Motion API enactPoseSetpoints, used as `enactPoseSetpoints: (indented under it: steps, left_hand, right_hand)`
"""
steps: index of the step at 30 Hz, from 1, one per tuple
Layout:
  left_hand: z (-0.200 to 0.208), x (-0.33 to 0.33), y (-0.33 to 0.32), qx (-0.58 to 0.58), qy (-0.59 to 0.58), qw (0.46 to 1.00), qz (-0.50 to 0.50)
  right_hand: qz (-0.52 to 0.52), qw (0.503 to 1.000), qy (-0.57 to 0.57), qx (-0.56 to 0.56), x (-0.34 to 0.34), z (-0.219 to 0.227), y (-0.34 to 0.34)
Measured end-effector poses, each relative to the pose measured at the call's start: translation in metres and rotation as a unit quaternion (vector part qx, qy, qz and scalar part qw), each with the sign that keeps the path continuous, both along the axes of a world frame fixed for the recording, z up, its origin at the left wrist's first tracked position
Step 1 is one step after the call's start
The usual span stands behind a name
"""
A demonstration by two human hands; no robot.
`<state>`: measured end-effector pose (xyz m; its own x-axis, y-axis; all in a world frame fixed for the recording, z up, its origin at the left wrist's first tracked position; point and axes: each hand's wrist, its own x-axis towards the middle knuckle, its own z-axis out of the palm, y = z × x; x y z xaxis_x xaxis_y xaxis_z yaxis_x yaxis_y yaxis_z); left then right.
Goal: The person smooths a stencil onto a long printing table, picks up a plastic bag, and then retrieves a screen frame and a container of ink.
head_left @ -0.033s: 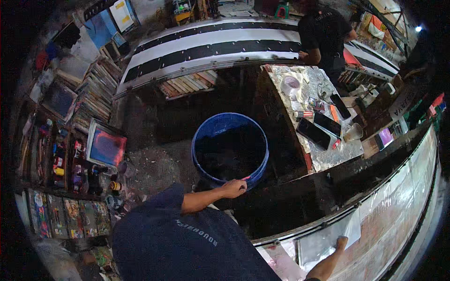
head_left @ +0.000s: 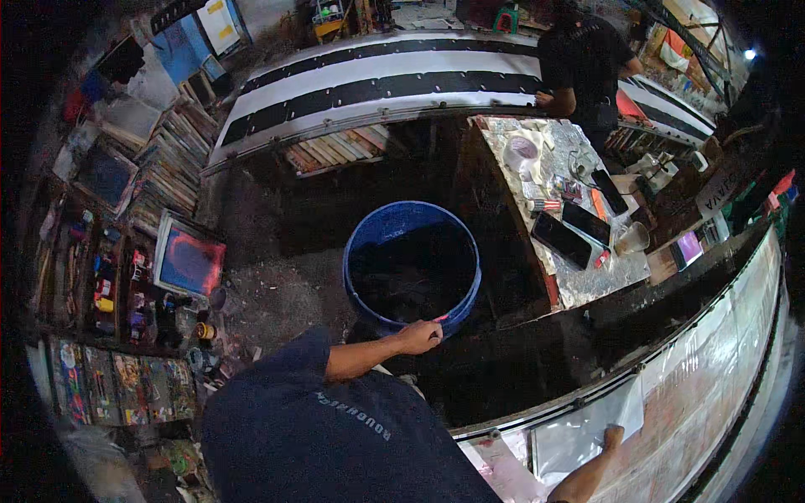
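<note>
Beside the near rim of a blue drum (head_left: 352,289) with a dark inside, my left hand (head_left: 419,337) has its fingers curled round something small. A reddish tip shows next to those fingers; the rest is hidden. At the lower right, my right hand (head_left: 614,436) is closed on the edge of a thin whitish sheet (head_left: 570,446). Part of the sheet stands up in a fold beside the hand, and the rest lies on the long, pale, stained table (head_left: 696,369).
Phones and cups lie on a paint-spattered bench (head_left: 587,289) beyond the drum. A person in black (head_left: 583,75) stands at a long table (head_left: 335,65) with black panels. Framed screens (head_left: 190,256) and shelves of containers (head_left: 105,289) line the left.
</note>
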<state>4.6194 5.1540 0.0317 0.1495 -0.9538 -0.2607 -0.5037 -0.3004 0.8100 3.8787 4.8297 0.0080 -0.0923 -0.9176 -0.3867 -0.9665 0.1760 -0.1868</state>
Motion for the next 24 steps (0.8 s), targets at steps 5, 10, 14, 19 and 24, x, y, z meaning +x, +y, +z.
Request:
enactPoseSetpoints:
  steps: [5,10,14,19,24]
  left_hand:
    - [-0.014,-0.004,-0.012,0.005,0.028,1.0,0.004]
    - [-0.025,-0.008,-0.016,-0.033,0.038,0.999,-0.002]
    - [-0.024,-0.011,-0.024,0.029,0.199,0.978,0.045]
    - [0.007,-0.018,-0.051,0.014,0.22,0.975,0.008]
    - [0.077,-0.028,-0.077,-0.071,0.257,0.962,-0.063]
  right_hand:
    - [-0.166,0.961,-0.147,-0.163,-0.034,0.089,0.027]
    - [-0.213,0.902,-0.253,-0.277,-0.038,0.188,0.064]
    - [-0.215,0.853,-0.329,-0.344,-0.024,0.258,0.095]
    - [-0.2,0.783,-0.429,-0.404,0.052,0.318,0.143]
    - [-0.189,0.723,-0.505,-0.433,0.159,0.346,0.196]
